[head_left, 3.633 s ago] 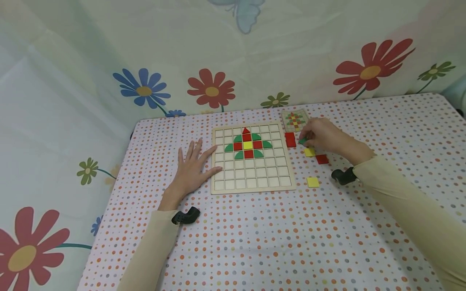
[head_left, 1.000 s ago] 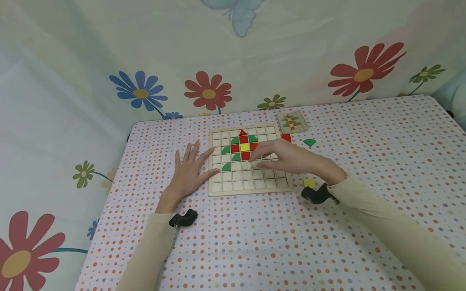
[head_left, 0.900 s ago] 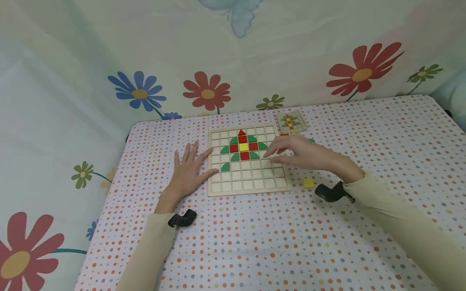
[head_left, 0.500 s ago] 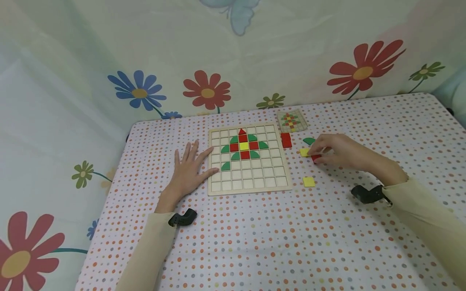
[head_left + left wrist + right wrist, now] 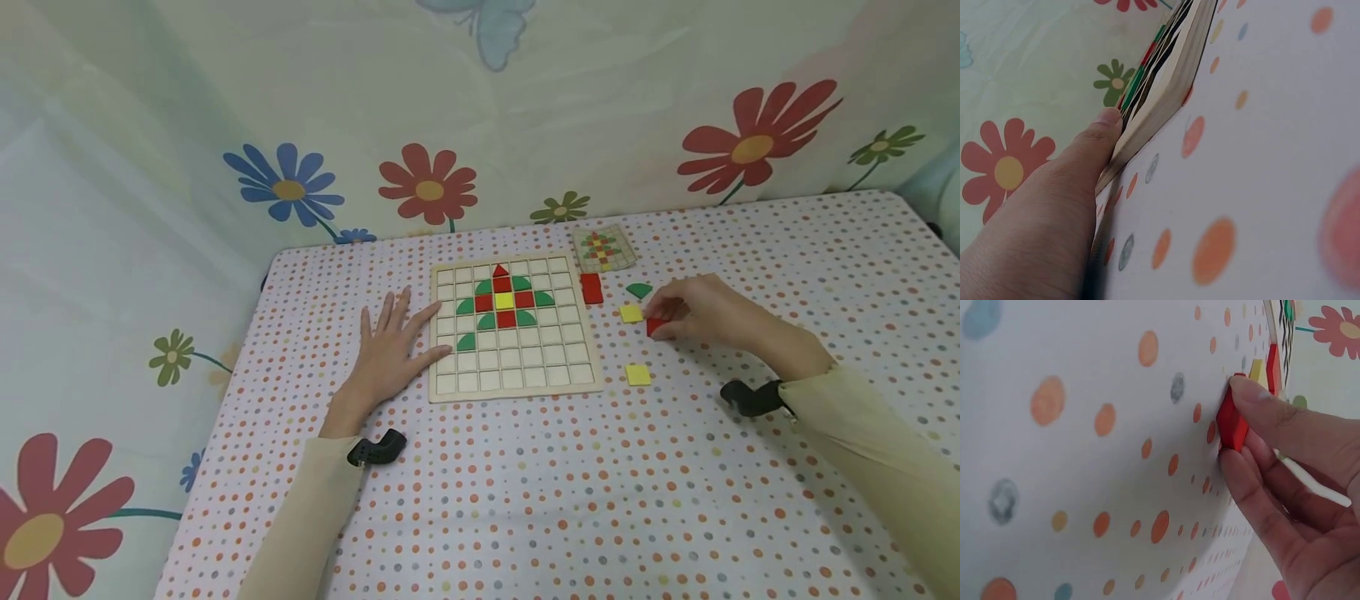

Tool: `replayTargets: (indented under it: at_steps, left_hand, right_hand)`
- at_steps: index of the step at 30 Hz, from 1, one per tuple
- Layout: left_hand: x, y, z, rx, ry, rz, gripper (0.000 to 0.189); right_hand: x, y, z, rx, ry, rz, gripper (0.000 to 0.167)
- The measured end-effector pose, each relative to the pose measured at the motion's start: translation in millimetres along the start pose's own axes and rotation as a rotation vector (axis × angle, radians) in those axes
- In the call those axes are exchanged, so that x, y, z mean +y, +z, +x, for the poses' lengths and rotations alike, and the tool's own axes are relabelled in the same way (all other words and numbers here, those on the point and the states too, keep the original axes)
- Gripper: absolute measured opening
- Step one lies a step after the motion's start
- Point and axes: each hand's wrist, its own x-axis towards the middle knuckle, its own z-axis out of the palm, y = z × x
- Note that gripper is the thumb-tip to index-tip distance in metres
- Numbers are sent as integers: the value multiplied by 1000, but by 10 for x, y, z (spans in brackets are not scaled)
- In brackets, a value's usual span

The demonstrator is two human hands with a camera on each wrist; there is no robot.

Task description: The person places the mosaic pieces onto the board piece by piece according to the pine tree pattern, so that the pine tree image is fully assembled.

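Observation:
Thumb and fingers of my right hand [image 5: 705, 312] pinch a red square tile [image 5: 1232, 422] at the table surface, right of the board. My left hand [image 5: 382, 358] lies spread on the cloth, its thumb and index fingertips on the left rim of the wooden grid board [image 5: 510, 381]. In the left wrist view the thumb [image 5: 1094, 140] presses against the board's edge. Set in the board are red squares, a red triangle, a yellow square and several green quarter-circles; one green quarter-circle [image 5: 467, 342] sits lower left, apart from the rest.
Right of the board lie red tiles [image 5: 592, 288], a green quarter-circle [image 5: 639, 290], a yellow square [image 5: 631, 313] close to my right hand, and another yellow square [image 5: 638, 375] nearer the front. A small pattern card [image 5: 626, 257] lies behind them. A flowered curtain hangs at the back.
The right hand held a green piece earlier; a green quarter-circle has since appeared at the board's lower left. That hand then moved back right and took hold of the red tile. The left hand stayed put.

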Motion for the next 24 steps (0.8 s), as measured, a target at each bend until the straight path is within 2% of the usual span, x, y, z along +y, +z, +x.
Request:
replayTargets:
  at_steps: [4, 10, 17, 21, 24]
  left_hand:
    - [-16, 5, -29, -6, -8, 7, 80]
    - [-7, -9, -22, 3, -10, 5, 78]
    - [15, -2, -12, -3, -11, 1, 78]
    - [21, -6, 0, 15, 4, -5, 78]
    - [21, -9, 2, 23, 11, -8, 79]
  right_hand:
    - [-21, 37, 4, -2, 27, 13, 25]
    - [-17, 65, -37, 66, 35, 25, 26]
    - [-13, 171, -171, 181, -86, 24, 19]
    - [-179, 187, -155, 195, -135, 27, 19]
    - [-379, 190, -68, 173, -167, 46, 19]
